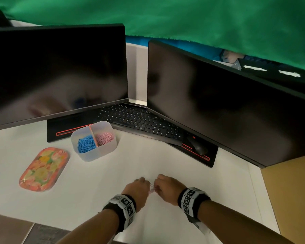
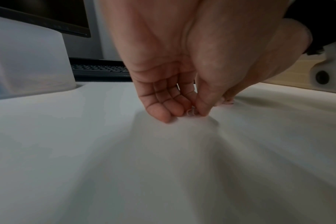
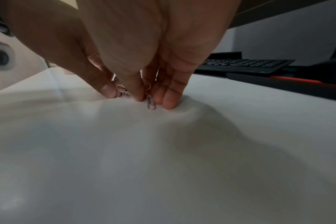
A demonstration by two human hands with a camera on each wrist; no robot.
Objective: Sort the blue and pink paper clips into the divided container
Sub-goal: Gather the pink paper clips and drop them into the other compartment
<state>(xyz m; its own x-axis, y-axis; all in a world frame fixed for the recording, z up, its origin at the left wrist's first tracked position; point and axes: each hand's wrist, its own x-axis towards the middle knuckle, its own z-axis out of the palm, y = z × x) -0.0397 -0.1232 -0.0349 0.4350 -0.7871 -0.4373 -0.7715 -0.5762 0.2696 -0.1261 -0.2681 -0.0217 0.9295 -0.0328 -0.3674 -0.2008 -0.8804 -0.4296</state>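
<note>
A translucent divided container (image 1: 102,150) stands at mid-left on the white table; blue paper clips (image 1: 85,144) fill its left compartment and pink paper clips (image 1: 105,138) its right one. Near the front edge my two hands meet fingertip to fingertip on the table. My left hand (image 1: 146,185) pinches a pink clip (image 2: 191,112) between thumb and fingers. My right hand (image 1: 157,187) pinches a small cluster of loose pink clips (image 3: 123,91), and one more clip (image 3: 151,104) lies flat between its thumb and fingers. No blue clips show on the table.
An oval floral tin (image 1: 44,169) lies left of the container. Behind stand two dark monitors (image 1: 56,71) on red-trimmed bases, with a black keyboard (image 1: 139,120) and mouse (image 1: 197,146) between them. The table's front edge (image 1: 42,224) runs close to my forearms.
</note>
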